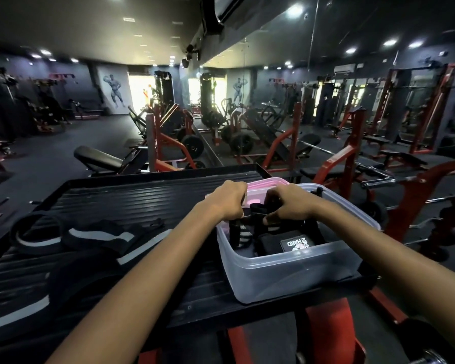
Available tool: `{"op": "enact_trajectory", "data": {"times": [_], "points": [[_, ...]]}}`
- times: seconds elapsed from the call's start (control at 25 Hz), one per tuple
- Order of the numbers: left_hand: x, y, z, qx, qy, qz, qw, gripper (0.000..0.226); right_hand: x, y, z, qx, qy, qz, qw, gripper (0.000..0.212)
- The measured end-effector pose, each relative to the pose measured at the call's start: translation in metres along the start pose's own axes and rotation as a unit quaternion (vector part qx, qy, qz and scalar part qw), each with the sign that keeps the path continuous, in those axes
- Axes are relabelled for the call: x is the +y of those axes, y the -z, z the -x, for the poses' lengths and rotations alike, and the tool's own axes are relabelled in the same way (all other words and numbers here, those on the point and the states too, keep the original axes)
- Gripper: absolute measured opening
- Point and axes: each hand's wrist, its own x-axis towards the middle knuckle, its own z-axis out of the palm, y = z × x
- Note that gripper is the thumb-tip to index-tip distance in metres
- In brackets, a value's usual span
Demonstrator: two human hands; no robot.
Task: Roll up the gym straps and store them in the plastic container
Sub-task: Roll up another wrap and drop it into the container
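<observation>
Both hands (260, 203) grip a strap (255, 211) over the container (286, 271).

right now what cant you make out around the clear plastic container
- Head view: fingertips of left hand and right hand curl out of sight behind the black strap.
- Pink lid: mostly behind both hands.
- White patch lettering in the clear plastic container: upside down, partly blurred.
</observation>
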Motion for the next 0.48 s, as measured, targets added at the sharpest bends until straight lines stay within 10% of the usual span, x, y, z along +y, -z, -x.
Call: {"op": "enact_trajectory", "data": {"times": [0.48], "points": [[0.011,-0.004,0.015,0.058,-0.015,-0.117,0.991,0.011,0.000,-0.004,-0.006,-0.007,0.014,0.089,0.996,0.034]]}}
